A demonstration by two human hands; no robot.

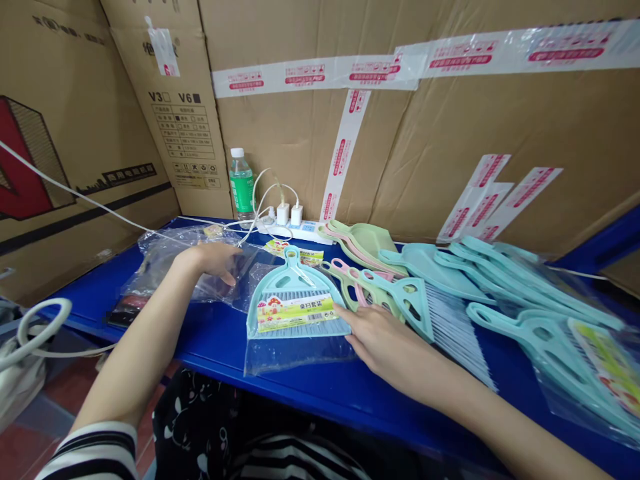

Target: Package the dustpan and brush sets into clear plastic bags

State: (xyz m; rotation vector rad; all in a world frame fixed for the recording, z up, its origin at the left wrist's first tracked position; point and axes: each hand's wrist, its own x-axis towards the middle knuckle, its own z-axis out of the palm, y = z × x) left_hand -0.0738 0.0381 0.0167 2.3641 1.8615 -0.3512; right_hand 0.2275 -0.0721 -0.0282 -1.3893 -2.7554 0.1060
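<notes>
A pale blue dustpan and brush set (295,279) lies in a clear bag, with a yellow-green label card (299,312) across its bristles. My right hand (377,337) grips the set's right edge by the card's end, some fingers hidden. On the left, my left hand (216,261) reaches over a pile of clear plastic bags (167,257), thumb and fingers apart. Close to my right hand are a blue brush (407,297) with bare bristles and several green and pink brushes (345,273). More label cards (310,257) lie behind the set.
Green and pink dustpans (367,240) and blue dustpans (430,267) are stacked at the back right. A bagged set (545,340) lies on the right. Behind stand a water bottle (242,187) and a power strip (310,232) with white cables, against cardboard walls (300,133).
</notes>
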